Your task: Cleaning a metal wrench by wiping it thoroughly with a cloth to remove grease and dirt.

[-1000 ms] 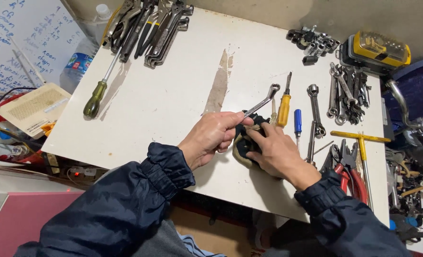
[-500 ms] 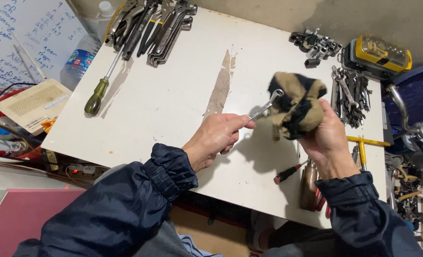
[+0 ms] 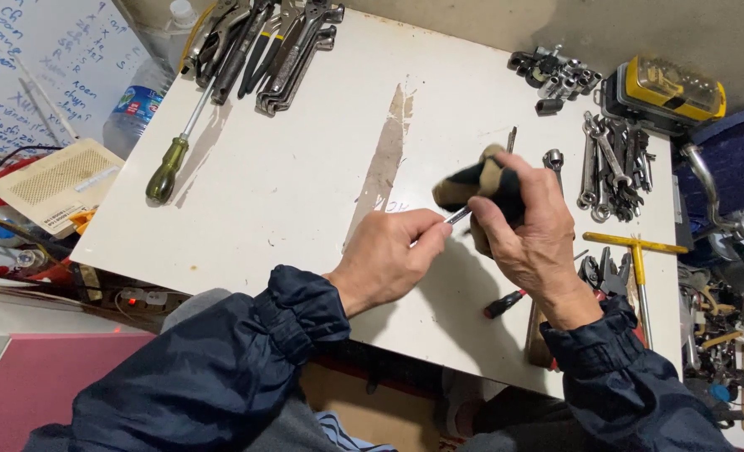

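Observation:
My left hand [image 3: 389,258] pinches the near end of a slim metal wrench [image 3: 458,215] above the white table [image 3: 305,167]. My right hand [image 3: 527,226] is closed around a dark and tan rag [image 3: 477,182], which is wrapped over the wrench's far part. Both hands hover near the middle right of the table. The wrench's head is hidden under the rag.
Several wrenches [image 3: 613,167] lie at the right, with sockets [image 3: 556,71] and a yellow case [image 3: 669,88] behind. A green-handled screwdriver [image 3: 175,151] and several large tools [image 3: 271,42] sit at the back left. A yellow T-handle [image 3: 636,251] and pliers [image 3: 606,272] lie near my right wrist.
My right hand lifted the rag off the table, raised it high, and has now come down onto the wrench. My left hand stays on the wrench's end.

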